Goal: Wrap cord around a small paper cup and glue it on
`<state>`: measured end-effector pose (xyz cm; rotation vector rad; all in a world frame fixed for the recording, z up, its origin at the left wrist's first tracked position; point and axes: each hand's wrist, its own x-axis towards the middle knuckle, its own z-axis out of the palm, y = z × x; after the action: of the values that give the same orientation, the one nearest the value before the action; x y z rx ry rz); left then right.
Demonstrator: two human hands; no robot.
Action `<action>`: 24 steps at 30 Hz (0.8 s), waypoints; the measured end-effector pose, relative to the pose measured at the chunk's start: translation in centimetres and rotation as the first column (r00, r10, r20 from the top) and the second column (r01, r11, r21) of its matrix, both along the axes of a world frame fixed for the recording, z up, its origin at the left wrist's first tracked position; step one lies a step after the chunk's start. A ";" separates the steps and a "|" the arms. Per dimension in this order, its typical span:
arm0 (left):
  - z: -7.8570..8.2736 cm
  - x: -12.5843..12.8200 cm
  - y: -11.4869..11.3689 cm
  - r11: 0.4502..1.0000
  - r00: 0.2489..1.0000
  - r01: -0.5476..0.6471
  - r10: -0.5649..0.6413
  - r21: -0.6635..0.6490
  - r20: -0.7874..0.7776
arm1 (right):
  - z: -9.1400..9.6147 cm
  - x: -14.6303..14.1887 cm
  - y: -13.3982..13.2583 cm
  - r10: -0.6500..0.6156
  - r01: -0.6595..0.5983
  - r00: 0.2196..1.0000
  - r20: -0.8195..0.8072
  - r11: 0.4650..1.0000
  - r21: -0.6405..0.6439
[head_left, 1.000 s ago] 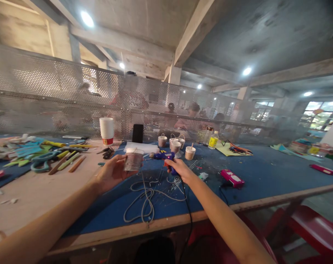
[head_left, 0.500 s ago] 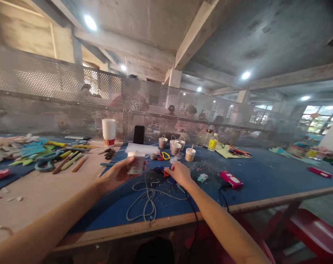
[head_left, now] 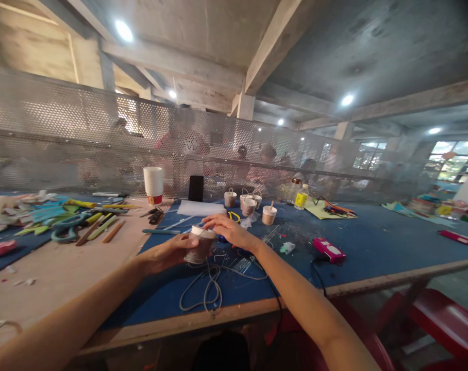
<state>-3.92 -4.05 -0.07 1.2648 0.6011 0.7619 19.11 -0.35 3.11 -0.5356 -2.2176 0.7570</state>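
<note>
My left hand [head_left: 171,251] is wrapped round a small paper cup [head_left: 199,251], its side covered in a brownish layer and its white rim tilted toward me. At the cup's far rim, my right hand [head_left: 234,232] reaches in with outstretched fingers; whether they touch the rim I cannot tell. A thin grey cord [head_left: 209,288] lies in loose loops on the blue mat below the cup. Behind my right hand a blue glue gun [head_left: 221,238] is mostly hidden. Clear thin sticks [head_left: 270,234] lie to its right.
Several small cups with handles [head_left: 248,206] stand at the back, near a black phone [head_left: 196,188] and a white cup stack [head_left: 153,184]. Scissors [head_left: 66,229] and tools lie left. A pink box [head_left: 329,250] and yellow-labelled bottle [head_left: 301,198] are right. A perforated screen [head_left: 141,139] stands behind.
My right hand has left the blue glue gun and moved up and left to the cup. The left hand has shifted the cup slightly right and lower, turning its brownish side to me.
</note>
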 end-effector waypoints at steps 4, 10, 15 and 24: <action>0.0 0.2 -0.1 1.000 1.000 0.004 -0.004 0.010 -0.012 | -0.3 0.4 -0.4 -0.025 0.016 0.998 -0.053 0.989 -0.148; 0.7 0.5 -0.5 0.999 0.998 -0.054 0.054 -0.006 -0.028 | -0.8 0.7 -0.8 -0.110 0.086 0.981 -0.159 0.984 -0.154; 1.1 0.7 -0.7 0.994 0.993 -0.107 0.106 -0.005 -0.045 | -1.2 0.6 -0.8 -0.155 0.141 0.971 -0.182 0.986 -0.084; 0.8 0.4 0.0 0.980 0.980 -0.198 0.198 -0.026 -0.002 | -0.5 1.2 -1.4 -0.276 0.288 0.952 -0.135 0.955 0.077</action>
<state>-3.48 -4.05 0.70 1.1920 0.7420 0.9163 20.35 -1.76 2.58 -0.7196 -1.9964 0.5162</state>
